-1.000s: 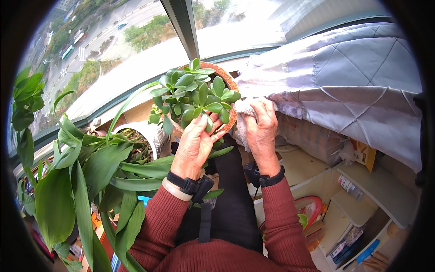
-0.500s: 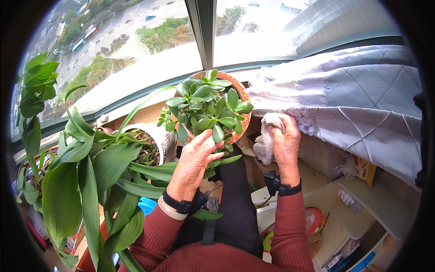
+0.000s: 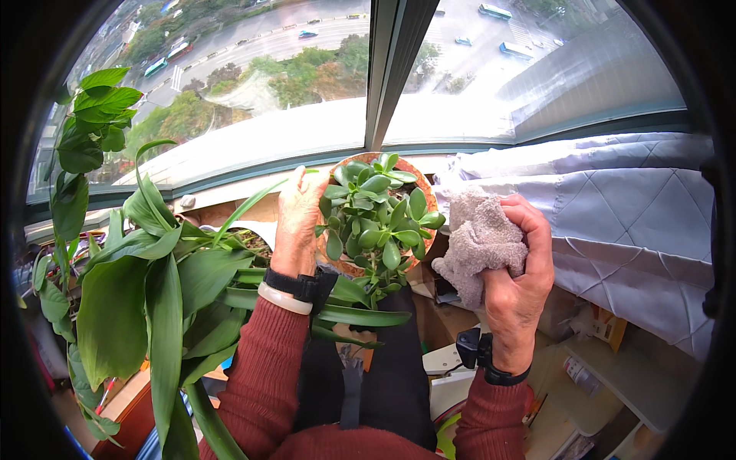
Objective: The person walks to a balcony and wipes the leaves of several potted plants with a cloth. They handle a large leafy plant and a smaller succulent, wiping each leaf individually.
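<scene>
My right hand (image 3: 521, 284) grips a greyish-pink fluffy cloth (image 3: 479, 241), bunched up just right of the potted plant. Left of that plant, my left hand (image 3: 297, 218) is raised with its fingers stretched out beside the leaves and the pot's side; I cannot tell whether it touches the pot. Between my hands stands a jade plant (image 3: 376, 211) with thick oval leaves, in a round orange-brown pot (image 3: 423, 188) by the window. A long narrow leaf (image 3: 249, 205) from a neighbouring plant reaches to my left hand.
A broad-leaved plant (image 3: 165, 299) spreads over the left side, its white pot (image 3: 264, 228) partly hidden. Ahead is a window with a dark upright frame (image 3: 387, 77). Quilted grey fabric (image 3: 613, 199) drapes at right, above a shelf (image 3: 621, 383) with a bottle (image 3: 580, 376).
My left hand has moved up and left, from in front of the jade plant to its left side. My right hand has brought the cloth nearer, and the view has tilted.
</scene>
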Demonstrator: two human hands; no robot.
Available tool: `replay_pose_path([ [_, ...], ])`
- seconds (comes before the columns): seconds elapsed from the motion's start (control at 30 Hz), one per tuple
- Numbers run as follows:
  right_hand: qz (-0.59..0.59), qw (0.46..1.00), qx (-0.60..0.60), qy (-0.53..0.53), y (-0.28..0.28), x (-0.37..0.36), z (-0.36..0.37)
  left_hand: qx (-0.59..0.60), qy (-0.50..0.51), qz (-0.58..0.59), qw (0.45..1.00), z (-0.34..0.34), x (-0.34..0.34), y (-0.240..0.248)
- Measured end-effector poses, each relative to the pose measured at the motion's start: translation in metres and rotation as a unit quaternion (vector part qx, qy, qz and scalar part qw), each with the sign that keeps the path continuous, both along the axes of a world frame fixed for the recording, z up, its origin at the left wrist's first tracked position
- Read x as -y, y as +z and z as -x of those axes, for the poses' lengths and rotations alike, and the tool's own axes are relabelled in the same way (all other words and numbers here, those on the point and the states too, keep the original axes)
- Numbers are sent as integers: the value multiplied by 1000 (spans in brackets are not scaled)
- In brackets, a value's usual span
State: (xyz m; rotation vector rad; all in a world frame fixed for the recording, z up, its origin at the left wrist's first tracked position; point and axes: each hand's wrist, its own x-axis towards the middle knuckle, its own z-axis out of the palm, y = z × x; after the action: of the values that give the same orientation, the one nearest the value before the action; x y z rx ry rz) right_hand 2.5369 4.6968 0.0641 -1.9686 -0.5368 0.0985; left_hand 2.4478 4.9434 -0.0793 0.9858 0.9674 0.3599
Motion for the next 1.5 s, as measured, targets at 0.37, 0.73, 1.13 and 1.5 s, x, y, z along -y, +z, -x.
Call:
replay_pose_path([
  [0.37, 26, 995, -89, 44, -66, -66, -27, 51, -242, 111, 963, -10, -6, -1],
  [0.73, 246, 956, 69, 146, -111, -86, -6, 17, -301, 176, 937, 24, -7, 15],
  [1.13, 252, 946, 53, 199, -97, -74, 10, -58, -329, 51, 941, 20, 3, 17],
  [1.5, 110, 982, 85, 128, -83, -61, 5, -37, -405, 9, 914, 30, 10, 12],
])
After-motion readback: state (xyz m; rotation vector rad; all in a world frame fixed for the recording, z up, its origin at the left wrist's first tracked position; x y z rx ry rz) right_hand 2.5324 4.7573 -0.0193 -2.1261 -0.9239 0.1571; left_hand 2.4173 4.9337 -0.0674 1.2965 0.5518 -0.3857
